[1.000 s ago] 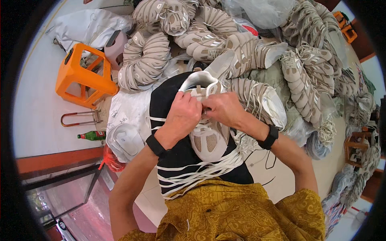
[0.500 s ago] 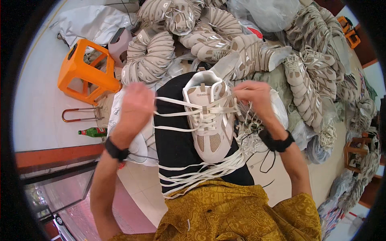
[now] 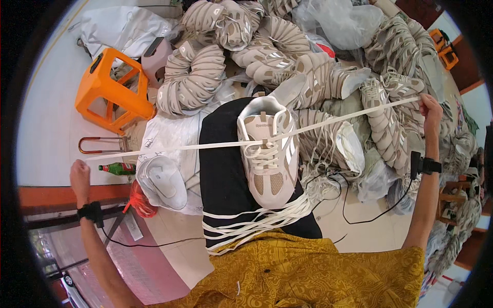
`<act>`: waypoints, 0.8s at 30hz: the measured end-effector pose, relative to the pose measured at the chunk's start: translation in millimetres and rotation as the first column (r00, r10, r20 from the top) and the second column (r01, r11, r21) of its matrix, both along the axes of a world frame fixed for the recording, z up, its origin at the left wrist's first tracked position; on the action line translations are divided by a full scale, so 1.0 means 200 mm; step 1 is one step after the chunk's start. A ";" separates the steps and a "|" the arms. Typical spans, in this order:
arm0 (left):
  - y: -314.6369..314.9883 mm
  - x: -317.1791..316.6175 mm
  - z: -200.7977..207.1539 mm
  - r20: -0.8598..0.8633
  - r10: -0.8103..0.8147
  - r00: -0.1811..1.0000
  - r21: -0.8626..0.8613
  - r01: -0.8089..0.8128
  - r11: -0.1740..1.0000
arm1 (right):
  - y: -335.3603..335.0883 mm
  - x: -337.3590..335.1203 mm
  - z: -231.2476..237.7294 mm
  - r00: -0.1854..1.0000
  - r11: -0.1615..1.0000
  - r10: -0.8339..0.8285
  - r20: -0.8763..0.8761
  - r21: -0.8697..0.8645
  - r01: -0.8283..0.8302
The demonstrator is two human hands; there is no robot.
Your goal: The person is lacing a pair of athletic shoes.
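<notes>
1. The pale floor (image 3: 46, 128) is crowded at the far side with heaps of beige shoe uppers (image 3: 200, 77) and clear plastic bags (image 3: 344, 23); an orange plastic stool (image 3: 110, 90) stands at the far left, with a green bottle (image 3: 118, 168) lying nearer.
2. A person in a mustard patterned shirt (image 3: 308, 272) sits with a black cloth (image 3: 226, 169) over the lap.
3. A beige and white sneaker (image 3: 267, 154) rests on that cloth, in the middle, toe pointing toward the person.
4. A long white lace (image 3: 205, 146) runs through the sneaker's top eyelets and stretches taut to both sides.
5. The left hand (image 3: 79, 177) is flung out far to the left, fist closed around one end of the lace.
6. The right hand (image 3: 430, 110) is stretched out to the far right, fingers pinched shut on the other end.
7. A bundle of loose white laces (image 3: 257, 223) lies across the lap just near of the sneaker.
8. Both wrists wear black bands with thin black cables trailing off.
</notes>
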State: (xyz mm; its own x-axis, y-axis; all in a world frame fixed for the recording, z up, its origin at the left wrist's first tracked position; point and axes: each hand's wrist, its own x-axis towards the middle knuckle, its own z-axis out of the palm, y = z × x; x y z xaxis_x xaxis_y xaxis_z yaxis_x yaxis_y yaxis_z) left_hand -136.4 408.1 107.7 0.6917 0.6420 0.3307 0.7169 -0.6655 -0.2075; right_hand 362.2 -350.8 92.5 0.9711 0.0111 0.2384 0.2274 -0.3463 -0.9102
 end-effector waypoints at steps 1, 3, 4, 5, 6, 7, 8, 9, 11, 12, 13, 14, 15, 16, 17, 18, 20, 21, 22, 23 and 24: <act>-0.02 0.01 -0.04 0.006 -0.044 0.999 -0.011 0.045 0.999 | -0.03 0.01 0.00 0.996 0.996 -0.088 -0.014 0.008 0.088; -0.14 0.11 -0.16 -0.054 -0.204 0.977 -0.036 0.203 0.979 | -0.05 0.02 -0.02 0.999 0.999 -0.017 -0.040 0.038 0.019; -0.22 0.19 -0.21 -0.047 -0.213 0.976 -0.061 0.210 0.976 | -0.05 0.02 -0.03 0.999 0.998 0.015 -0.050 0.054 -0.012; -0.31 0.28 -0.24 -0.072 -0.204 0.976 -0.118 0.195 0.974 | -0.05 0.02 -0.03 0.995 0.996 0.074 -0.071 0.062 -0.070; -0.41 0.37 -0.25 0.024 -0.323 0.946 -0.167 0.323 0.932 | -0.05 0.02 -0.03 0.997 0.996 0.055 -0.063 0.068 -0.051; -0.53 0.46 -0.27 0.123 -0.405 0.906 -0.238 0.423 0.874 | -0.05 0.03 -0.03 0.998 0.998 0.041 -0.057 0.039 -0.039; -0.67 0.55 -0.29 0.185 -0.459 0.869 -0.224 0.492 0.841 | -0.06 0.04 -0.02 1.000 1.000 0.019 0.003 0.004 -0.019; -0.82 0.63 -0.31 0.197 -0.546 0.814 -0.239 0.580 0.779 | -0.08 0.05 -0.03 0.998 0.999 0.031 -0.049 0.013 -0.030; -1.09 0.79 -0.35 0.327 -0.680 0.656 -0.329 0.754 0.569 | -0.15 0.09 -0.06 0.995 0.948 0.045 -0.084 -0.311 -0.069; -1.21 0.85 -0.36 0.308 -0.732 0.608 -0.322 0.791 0.521 | -0.20 0.11 -0.09 0.995 0.929 0.046 -0.083 -0.362 -0.073; -1.31 0.91 -0.37 0.295 -0.772 0.563 -0.281 0.824 0.493 | -0.27 0.13 -0.13 0.996 0.928 -0.015 -0.088 -0.372 -0.018; -1.39 0.93 -0.37 0.300 -0.789 0.537 -0.268 0.841 0.471 | -0.33 0.15 -0.19 0.985 0.818 -0.159 -0.069 -0.567 0.092; -1.46 0.95 -0.36 0.281 -0.755 0.593 -0.345 0.796 0.497 | -0.38 0.18 -0.23 0.953 0.638 -0.304 -0.008 -0.745 0.197; -1.52 0.95 -0.36 0.328 -0.716 0.616 -0.380 0.780 0.497 | -0.41 0.20 -0.29 0.961 0.657 -0.276 -0.013 -0.732 0.179; -1.58 0.95 -0.36 0.335 -0.673 0.660 -0.445 0.740 0.504 | -0.41 0.21 -0.34 0.995 0.710 -0.103 0.012 -0.700 0.082; -1.63 0.96 -0.36 0.354 -0.677 0.645 -0.425 0.756 0.498 | -0.39 0.20 -0.37 1.000 0.700 0.011 0.022 -0.714 0.008; -1.70 0.99 -0.39 0.438 -0.550 0.711 -0.556 0.695 0.456 | -0.22 0.18 -0.40 0.758 0.098 0.651 -0.032 -0.987 -0.126; -1.73 1.00 -0.40 0.449 -0.535 0.716 -0.540 0.694 0.476 | -0.09 0.10 -0.42 0.850 0.285 0.518 0.094 -0.956 -0.068; -1.75 1.01 -0.42 0.452 -0.542 0.708 -0.497 0.705 0.507 | 0.09 0.00 -0.44 0.940 0.401 0.313 0.137 -0.916 0.000; -1.77 1.03 -0.44 0.467 -0.546 0.696 -0.448 0.718 0.533 | 0.27 -0.07 -0.41 0.931 0.499 0.363 0.050 -0.854 -0.149; -1.79 1.04 -0.46 0.454 -0.532 0.715 -0.423 0.699 0.577 | 0.48 -0.17 -0.40 0.882 0.642 0.467 0.062 -0.710 -0.290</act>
